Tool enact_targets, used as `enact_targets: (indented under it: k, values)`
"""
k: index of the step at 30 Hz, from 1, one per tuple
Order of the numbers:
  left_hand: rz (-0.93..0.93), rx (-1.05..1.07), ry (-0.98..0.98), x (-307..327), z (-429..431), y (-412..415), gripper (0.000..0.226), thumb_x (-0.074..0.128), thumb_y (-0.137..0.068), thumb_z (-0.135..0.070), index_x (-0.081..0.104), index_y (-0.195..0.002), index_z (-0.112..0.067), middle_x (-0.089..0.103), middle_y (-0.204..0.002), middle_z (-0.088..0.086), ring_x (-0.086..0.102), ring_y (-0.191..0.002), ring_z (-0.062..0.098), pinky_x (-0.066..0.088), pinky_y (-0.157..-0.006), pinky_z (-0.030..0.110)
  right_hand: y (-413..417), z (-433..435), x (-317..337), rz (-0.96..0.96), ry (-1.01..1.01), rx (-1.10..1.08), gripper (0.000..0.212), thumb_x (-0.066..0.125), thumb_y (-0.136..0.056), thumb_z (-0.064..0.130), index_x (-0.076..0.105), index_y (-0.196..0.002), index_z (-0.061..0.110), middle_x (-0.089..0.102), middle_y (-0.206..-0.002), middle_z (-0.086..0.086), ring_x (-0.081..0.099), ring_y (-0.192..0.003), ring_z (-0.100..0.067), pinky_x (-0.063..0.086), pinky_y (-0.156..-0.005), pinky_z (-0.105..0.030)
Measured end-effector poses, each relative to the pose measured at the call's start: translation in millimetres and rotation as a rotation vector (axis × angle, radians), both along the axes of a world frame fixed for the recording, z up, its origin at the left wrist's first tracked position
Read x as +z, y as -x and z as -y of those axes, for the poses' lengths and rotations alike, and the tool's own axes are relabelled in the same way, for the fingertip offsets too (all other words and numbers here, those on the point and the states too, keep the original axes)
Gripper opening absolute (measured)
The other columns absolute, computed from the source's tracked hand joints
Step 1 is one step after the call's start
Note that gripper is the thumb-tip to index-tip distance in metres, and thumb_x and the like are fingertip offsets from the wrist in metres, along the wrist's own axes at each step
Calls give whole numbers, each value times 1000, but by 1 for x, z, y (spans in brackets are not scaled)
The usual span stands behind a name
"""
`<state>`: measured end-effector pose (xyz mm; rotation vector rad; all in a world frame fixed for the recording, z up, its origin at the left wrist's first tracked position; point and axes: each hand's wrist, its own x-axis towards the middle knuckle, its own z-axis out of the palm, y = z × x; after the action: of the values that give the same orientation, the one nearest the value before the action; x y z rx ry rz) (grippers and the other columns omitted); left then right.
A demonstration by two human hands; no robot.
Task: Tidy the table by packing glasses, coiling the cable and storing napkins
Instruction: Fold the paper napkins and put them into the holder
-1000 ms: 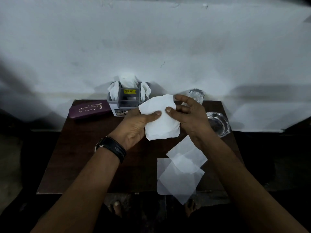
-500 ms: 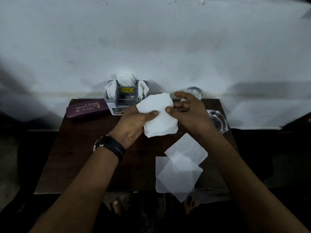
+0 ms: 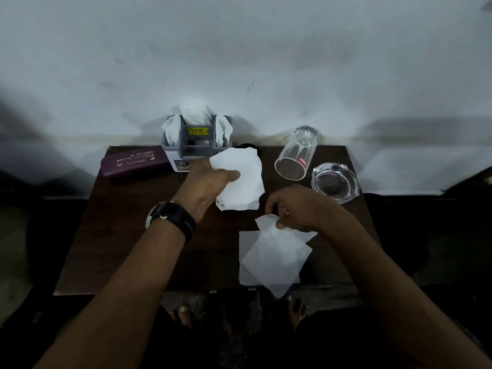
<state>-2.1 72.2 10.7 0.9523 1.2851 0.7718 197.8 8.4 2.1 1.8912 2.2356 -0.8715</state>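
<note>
A person's left hand grips a folded napkin above the table. The right hand pinches a loose napkin lying there. A maroon case beside the napkin holder reads "Prince Opticals".

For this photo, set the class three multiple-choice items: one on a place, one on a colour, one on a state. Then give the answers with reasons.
1. Where is the glasses case?
A. left of the napkin holder
B. beside the ashtray
C. on the floor

2. What colour is the case?
A. green
B. purple
C. white

3. How is the drinking glass?
A. upright
B. broken
C. lying on its side

Answers: 1 A, it lies just left of the holder; 2 B, its lid is purple with pale lettering; 3 C, its open mouth points sideways toward the camera.
</note>
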Motion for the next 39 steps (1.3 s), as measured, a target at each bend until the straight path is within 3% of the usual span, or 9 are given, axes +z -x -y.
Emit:
enact_targets:
  k: [8,11,14,16,24,29,34,36,39]
  values:
    - [-72,4,-56,-5,-5,7,37,73,-87,1,70,-123,-8,74,-118,9,70,-110,27,56,-100,45,-10,-9,15,-223,-158,-167,10,78,-89,31,73,-97,26,68,-93,12,61,-85,-5,43,-70,-19]
    - [-53,-17,-84,-4,-2,7,33,74,-85,1,74,-115,-11,76,-114,8,71,-109,26,56,-100,48,-13,-10,29,-616,-124,-269,8,82,-85,26,75,-85,26,78,-91,3,73,-88,-8,55,-80,-26]
    - [90,-55,-108,-1,3,2,35,74,-73,2,78,-104,-14,78,-109,9,72,-111,28,56,-99,44,-4,-12,34,-1107,-88,-455,17,84,-81,23,79,-96,17,81,-101,-7,76,-96,-18,60,-83,-29]
    - [178,-56,-71,0,4,-1,37,72,-78,8,74,-112,-5,75,-114,16,70,-114,34,56,-99,46,6,-16,30,-1195,-151,-595,26,85,-81,21,77,-101,7,80,-101,-9,76,-93,-21,62,-84,-33]
    - [388,-90,68,4,9,-8,36,57,-96,7,64,-131,1,71,-126,21,71,-112,34,62,-88,44,35,-22,13,-1027,-270,-889,22,89,-78,21,79,-95,11,81,-88,-2,75,-76,-11,62,-70,-27]
    - [444,-198,160,14,8,-7,49,55,-100,-41,60,-139,-11,68,-135,12,67,-123,29,58,-97,50,38,-20,16,-1046,-299,-958,11,87,-80,20,78,-84,23,80,-83,7,75,-72,-3,59,-62,-18]
    - [226,-112,-50,3,8,-7,43,69,-89,7,63,-131,0,71,-125,21,68,-117,38,56,-99,53,38,-17,21,-1017,-247,-907,17,87,-80,28,75,-89,21,78,-77,11,73,-69,-1,55,-57,-16]
    - [84,-39,-125,0,2,0,43,70,-86,11,66,-127,0,72,-122,18,69,-115,34,54,-102,54,27,-9,22,-844,-174,-822,38,89,-75,40,71,-102,21,74,-91,8,71,-79,-6,55,-62,-21]
    - [2,39,-150,-2,-8,12,43,73,-84,6,68,-126,-5,73,-121,10,70,-114,28,55,-101,51,5,15,12,-236,-15,-393,63,90,-67,50,61,-118,31,61,-112,6,62,-97,-9,50,-73,-26]
